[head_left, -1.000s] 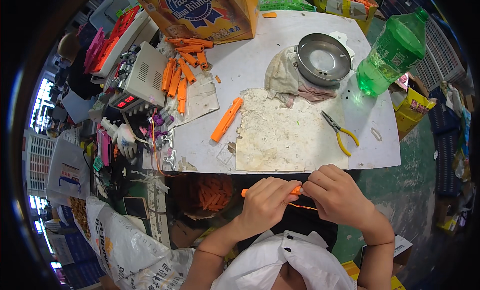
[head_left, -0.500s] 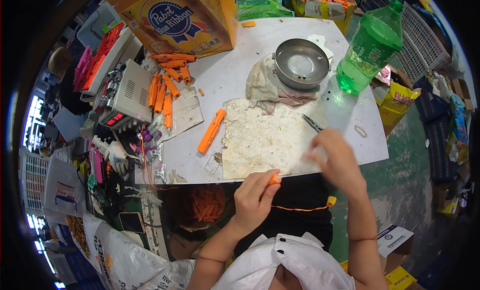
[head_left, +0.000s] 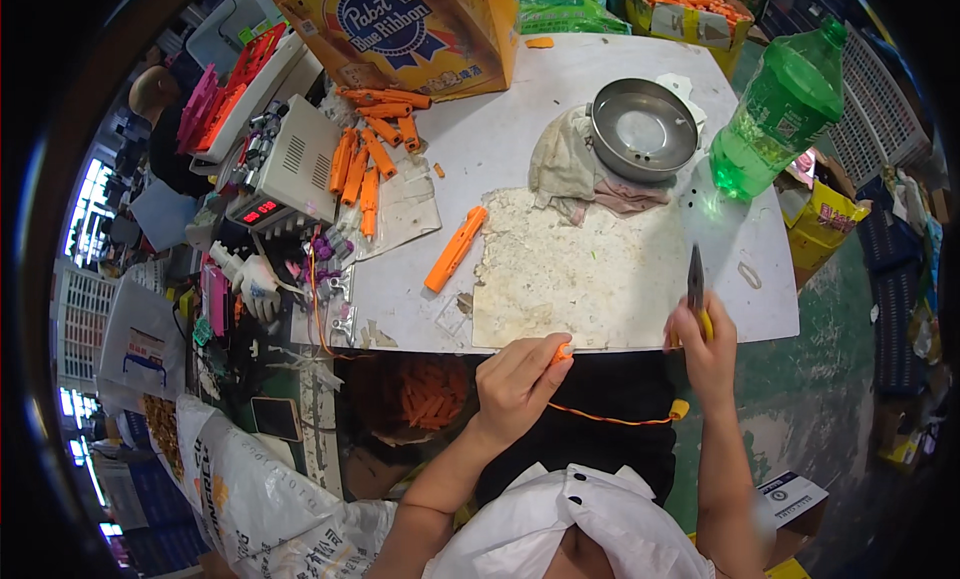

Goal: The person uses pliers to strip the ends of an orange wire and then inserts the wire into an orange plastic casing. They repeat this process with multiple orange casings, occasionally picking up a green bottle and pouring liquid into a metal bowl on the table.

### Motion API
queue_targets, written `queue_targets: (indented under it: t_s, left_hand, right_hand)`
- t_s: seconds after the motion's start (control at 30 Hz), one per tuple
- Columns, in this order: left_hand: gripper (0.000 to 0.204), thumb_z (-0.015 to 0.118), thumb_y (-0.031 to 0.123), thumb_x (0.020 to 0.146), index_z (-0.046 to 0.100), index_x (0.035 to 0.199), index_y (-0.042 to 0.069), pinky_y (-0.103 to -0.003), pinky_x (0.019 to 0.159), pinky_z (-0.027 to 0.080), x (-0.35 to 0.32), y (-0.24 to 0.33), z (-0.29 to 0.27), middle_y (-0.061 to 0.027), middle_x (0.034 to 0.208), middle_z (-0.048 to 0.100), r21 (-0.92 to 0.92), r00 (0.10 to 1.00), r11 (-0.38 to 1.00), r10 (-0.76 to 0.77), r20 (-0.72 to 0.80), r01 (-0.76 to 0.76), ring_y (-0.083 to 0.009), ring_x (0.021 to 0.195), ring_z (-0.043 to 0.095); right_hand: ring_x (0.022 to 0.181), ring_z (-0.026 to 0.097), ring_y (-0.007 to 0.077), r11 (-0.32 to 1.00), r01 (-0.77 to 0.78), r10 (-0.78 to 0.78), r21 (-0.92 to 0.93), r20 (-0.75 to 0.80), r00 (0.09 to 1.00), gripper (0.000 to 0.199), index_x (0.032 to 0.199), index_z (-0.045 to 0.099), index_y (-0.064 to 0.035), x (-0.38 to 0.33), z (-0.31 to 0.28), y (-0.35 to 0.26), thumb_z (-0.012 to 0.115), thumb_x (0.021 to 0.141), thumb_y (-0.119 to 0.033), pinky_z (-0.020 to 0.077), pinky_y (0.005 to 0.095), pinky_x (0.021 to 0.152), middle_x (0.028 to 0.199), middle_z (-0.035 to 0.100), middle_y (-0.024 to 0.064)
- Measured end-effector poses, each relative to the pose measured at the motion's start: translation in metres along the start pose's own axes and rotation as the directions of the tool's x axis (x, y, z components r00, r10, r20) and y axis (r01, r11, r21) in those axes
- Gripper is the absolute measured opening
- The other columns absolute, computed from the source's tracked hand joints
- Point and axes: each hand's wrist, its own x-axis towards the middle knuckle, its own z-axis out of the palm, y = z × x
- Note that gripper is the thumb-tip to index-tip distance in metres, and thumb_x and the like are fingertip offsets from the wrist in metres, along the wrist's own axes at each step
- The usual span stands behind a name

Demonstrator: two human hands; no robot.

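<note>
1. Head view: the left hand (head_left: 515,379) is closed around a small orange piece (head_left: 563,353). The piece peeks out between the thumb and the fingers, right at the front edge of the white table (head_left: 520,149).
2. A thin orange wire (head_left: 610,419) runs from that hand, down and across the dark lap, to a small yellow end cap (head_left: 680,409) near the right wrist.
3. The right hand (head_left: 705,349) is clenched around yellow-handled pliers (head_left: 696,284). The dark tips of the pliers point up over the table edge.
4. Just in front of both hands lies a worn, crumbly white mat (head_left: 580,279) on the table.
5. One orange plastic handle (head_left: 455,249) lies alone, just left of the mat.
6. A bunch of orange handles (head_left: 365,164) lies further back on the left, beside a grey box with red lit digits (head_left: 280,174).
7. A round metal bowl (head_left: 643,129) sits on a crumpled rag (head_left: 570,169) behind the mat.
8. A green plastic bottle (head_left: 775,109) stands at the right side, near the bowl.
9. A big yellow cardboard box (head_left: 410,24) stands at the back of the table.
10. Under the table, left of the left hand, a bin full of orange pieces (head_left: 425,394) shows.
</note>
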Motion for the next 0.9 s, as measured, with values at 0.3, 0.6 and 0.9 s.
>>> queue_targets:
  t_s: [0.3,0.6,0.9]
  left_hand:
    - [0.027,0.070,0.009,0.076,0.065,0.101,0.002,-0.029,0.056,0.047,0.011,-0.001,0.002,-0.0075,0.079,0.063,0.198,0.977,0.958,0.215,-0.007,-0.209,-0.0200,0.065,0.060]
    - [0.027,0.070,0.010,0.076,0.063,0.101,0.001,-0.029,0.056,0.047,0.007,0.000,-0.001,-0.0086,0.077,0.061,0.298,0.979,0.933,0.200,0.036,-0.202,-0.0218,0.063,0.059]
    - [0.029,0.059,0.019,0.091,0.061,0.104,-0.006,-0.020,0.050,0.039,-0.007,0.016,-0.028,-0.0039,0.070,0.057,-0.556,0.669,0.374,-0.389,0.633,0.743,-0.0065,0.059,0.049]
  right_hand:
    - [0.092,0.059,0.0285,0.983,0.181,-0.181,0.015,0.135,0.974,0.016,0.084,0.062,0.0030,-0.057,0.042,-0.011,0.060,0.086,-0.012,0.0458,0.0324,0.080,0.103,0.059,0.0173]
    - [0.077,0.057,0.0295,0.843,0.472,-0.466,-0.258,0.091,0.880,0.016,0.077,0.056,0.0044,-0.053,0.056,-0.006,0.068,0.078,-0.007,0.0475,0.0346,0.066,0.091,0.057,0.0158]
    - [0.077,0.058,0.0280,0.686,0.686,-0.624,-0.241,0.290,0.726,0.020,0.074,0.055,0.0016,-0.046,0.026,-0.009,0.072,0.071,-0.007,0.0472,0.0343,0.065,0.090,0.057,0.0134]
